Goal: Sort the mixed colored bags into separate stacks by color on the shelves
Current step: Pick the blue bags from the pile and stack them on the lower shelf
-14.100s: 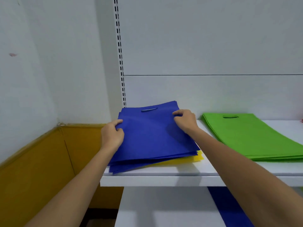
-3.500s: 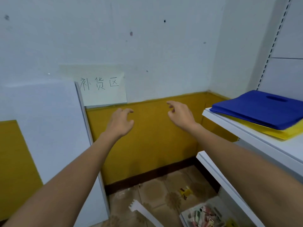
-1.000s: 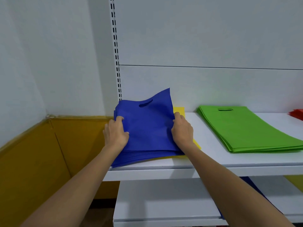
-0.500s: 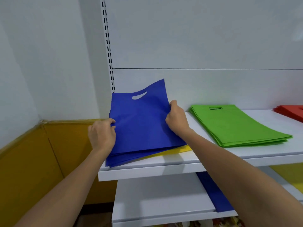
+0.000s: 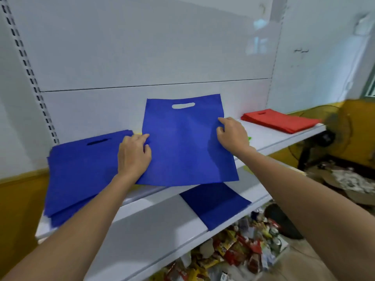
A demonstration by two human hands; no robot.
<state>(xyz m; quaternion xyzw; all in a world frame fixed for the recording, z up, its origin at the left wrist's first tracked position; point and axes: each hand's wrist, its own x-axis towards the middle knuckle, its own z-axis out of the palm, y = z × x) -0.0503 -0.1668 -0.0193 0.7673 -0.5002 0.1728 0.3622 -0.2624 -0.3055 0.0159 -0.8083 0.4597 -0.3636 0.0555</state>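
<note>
A single blue bag [image 5: 186, 142] is held up flat in front of the upper shelf [image 5: 274, 138], with its cut-out handle at the top. Its lower edge hangs past the shelf's front lip.

The left hand [image 5: 134, 155] pinches the bag's left edge, with the thumb on the near face and the fingers curled against the fabric. The right hand [image 5: 231, 136] grips the right edge with curled fingers. How far those fingers wrap behind the fabric cannot be told.

The blue stack [image 5: 81, 165] lies on the left part of the upper shelf, just beside the held bag and partly behind the left hand. Its near corners overhang the shelf front. A red stack [image 5: 280, 120] lies at the shelf's far right end, well apart from the blue.

The held bag and the right hand hide the middle of the shelf. Only a green sliver [image 5: 249, 138] shows past the right hand, and a trace of yellow shows above the left thumb.

On the lower shelf [image 5: 146, 230] lies a flat blue piece [image 5: 215, 203], directly below the held bag and reaching the shelf's front edge.

Loose snack packets [image 5: 229, 252] are heaped on the floor under the shelves. A dark floor fan [image 5: 318, 138] stands beyond the right end of the unit. A slotted upright [image 5: 30, 74] runs up the left side of the back panel.
</note>
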